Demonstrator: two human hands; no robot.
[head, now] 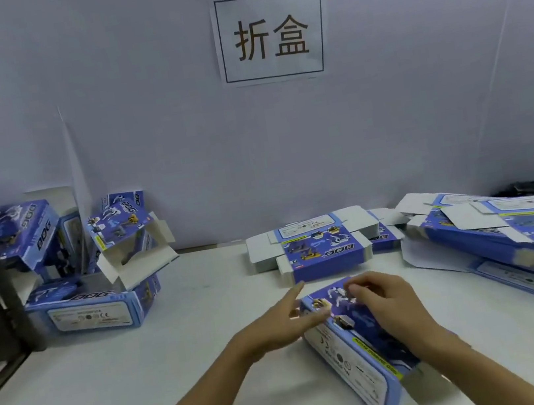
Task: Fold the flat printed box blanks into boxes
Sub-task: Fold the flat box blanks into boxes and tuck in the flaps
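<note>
A person was making a box (351, 338) in the lower middle of the frame. The right hand (389, 302) lay curled on its top, holding it down. The left hand (286, 319) was open, fingers straight, pushing the far end shut. Next, I think, that end flap needed tucking in.

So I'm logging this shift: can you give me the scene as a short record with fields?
box in work: box being folded, raised into shape on the table
left hand: fingers straight, at the box's far end
right hand: fingers curled on its top
flat blanks: stack at right, one at centre
folded boxes: pile at left
</note>
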